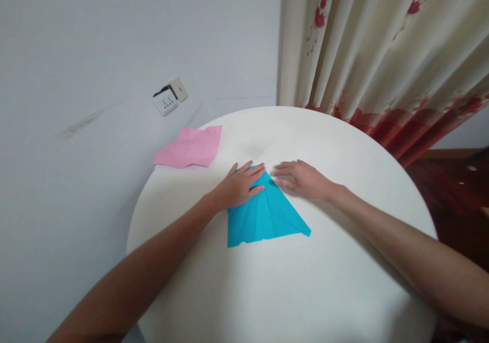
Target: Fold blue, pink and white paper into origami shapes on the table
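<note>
A blue sheet of paper (pixel 267 215), folded into a pointed shape, lies flat on the round white table (pixel 305 282). My left hand (pixel 239 185) rests palm down on the paper's upper left part, fingers spread toward its tip. My right hand (pixel 301 179) lies flat on the table just right of the tip, its fingertips touching or almost touching the paper's edge. Neither hand grips anything.
A creased pink paper (pixel 191 148) lies at the table's far left edge. A grey wall with a white socket (pixel 168 98) stands behind. A cream curtain with red flowers (pixel 382 52) hangs at the back right, over a dark red floor.
</note>
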Tool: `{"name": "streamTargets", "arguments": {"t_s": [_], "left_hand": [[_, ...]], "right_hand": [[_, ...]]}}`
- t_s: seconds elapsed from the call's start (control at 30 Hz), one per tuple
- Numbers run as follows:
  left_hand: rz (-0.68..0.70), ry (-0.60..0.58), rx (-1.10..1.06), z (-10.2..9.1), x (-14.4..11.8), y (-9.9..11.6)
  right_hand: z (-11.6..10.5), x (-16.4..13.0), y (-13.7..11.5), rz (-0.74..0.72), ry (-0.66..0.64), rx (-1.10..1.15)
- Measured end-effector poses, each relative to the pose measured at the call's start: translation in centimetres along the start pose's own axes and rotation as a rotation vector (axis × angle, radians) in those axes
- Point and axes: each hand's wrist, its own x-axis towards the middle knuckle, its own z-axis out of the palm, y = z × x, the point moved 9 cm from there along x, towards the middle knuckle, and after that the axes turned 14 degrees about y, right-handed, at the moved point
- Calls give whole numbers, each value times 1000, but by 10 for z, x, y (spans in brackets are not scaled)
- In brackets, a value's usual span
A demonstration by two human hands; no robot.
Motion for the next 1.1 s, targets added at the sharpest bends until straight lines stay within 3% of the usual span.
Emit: {"name": "streamTargets", "arguments": {"t_s": [0.07, 0.23, 1.1], "left_hand": [[-3, -2, -1, 1, 0, -1], [11, 2, -13, 6, -1, 0], [-7, -8, -51, 11, -3, 2]], "right_hand": [[10, 4, 2, 53, 77, 13], [32, 4, -6, 62, 55, 7], [28, 5, -12, -35, -45, -47]]}}
